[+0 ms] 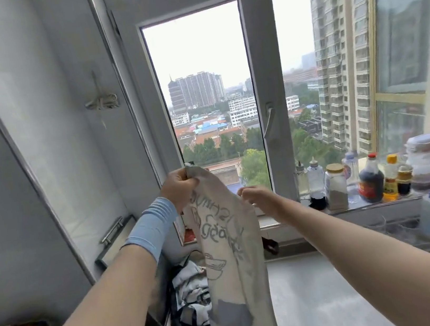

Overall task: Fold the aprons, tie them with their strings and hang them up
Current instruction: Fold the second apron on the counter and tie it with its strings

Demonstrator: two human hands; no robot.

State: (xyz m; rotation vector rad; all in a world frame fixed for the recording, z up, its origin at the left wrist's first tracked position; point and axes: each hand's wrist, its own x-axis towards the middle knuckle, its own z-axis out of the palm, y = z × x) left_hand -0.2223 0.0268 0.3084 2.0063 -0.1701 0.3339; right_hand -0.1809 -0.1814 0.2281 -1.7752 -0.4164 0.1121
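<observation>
Above the left edge of the table, the grip of the left hand clamps the pale apron by its top, probably so it hangs straight for folding. The right hand curls at its side edge; whether that grip pinches, I cannot tell.

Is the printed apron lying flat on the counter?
No, the left hand grips the printed apron by its top and it hangs down.

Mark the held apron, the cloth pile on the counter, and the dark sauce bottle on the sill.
apron (232, 257), head view, printed middle of the hanging cloth.
cloth pile (190, 290), head view, pale upper folds.
dark sauce bottle (370, 177), head view, dark body above the label.
</observation>
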